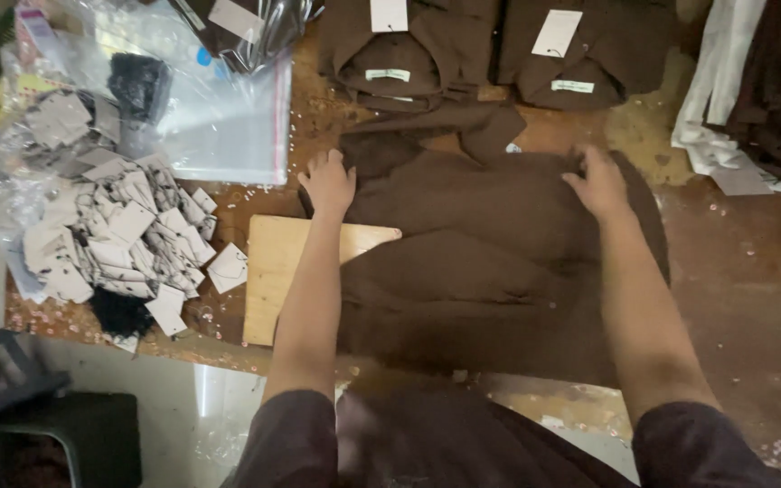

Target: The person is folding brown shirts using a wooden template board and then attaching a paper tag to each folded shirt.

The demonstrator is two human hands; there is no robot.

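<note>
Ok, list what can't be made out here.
Head view:
- Wooden board: right part hidden under the brown garment.
- Left hand, right hand: palms pressed down, undersides unseen.
- Folded shirts: tops cut by the upper edge.
- Paper tags: markings too small.

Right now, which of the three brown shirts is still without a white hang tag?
The brown shirt spread under both hands, nearest the person. The two folded shirts at the table's far edge each carry a white tag.

Dim, warm indoor light leaves the brown shirt (499,262) nearly featureless. Glare whitens the clear plastic bags (219,117) at ten o'clock and the floor at seven o'clock. The whole picture is soft, with edges bowed by a wide lens.
</note>
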